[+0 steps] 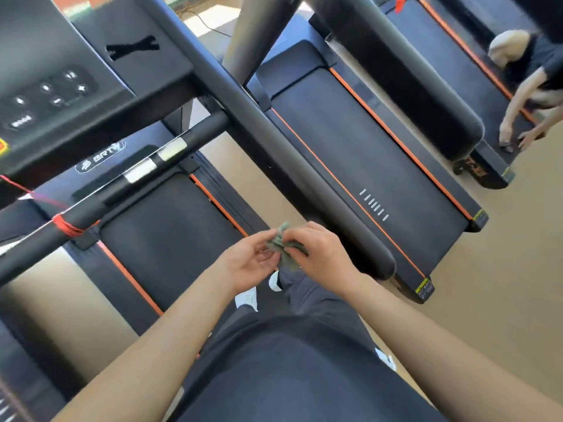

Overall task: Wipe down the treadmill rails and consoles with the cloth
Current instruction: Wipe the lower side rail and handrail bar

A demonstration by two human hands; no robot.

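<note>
A small grey-green cloth [285,246] is bunched between my two hands in front of my waist. My left hand [249,263] pinches its left side with the fingertips. My right hand [320,254] grips its right side, fingers curled over it. Just beyond my hands, a long black padded side rail [274,141] of the treadmill slants from the upper left down to its rounded end near my right hand. The black console [51,95] with white buttons sits at the upper left. Below it runs a crossbar handle [128,181] with silver sensor plates.
A second treadmill belt [380,166] with orange edge stripes lies to the right, its own thick rail [405,74] above it. At the far right another person [530,86] bends over a third treadmill. Red cord [68,226] is wound on the crossbar. The floor [502,269] is tan.
</note>
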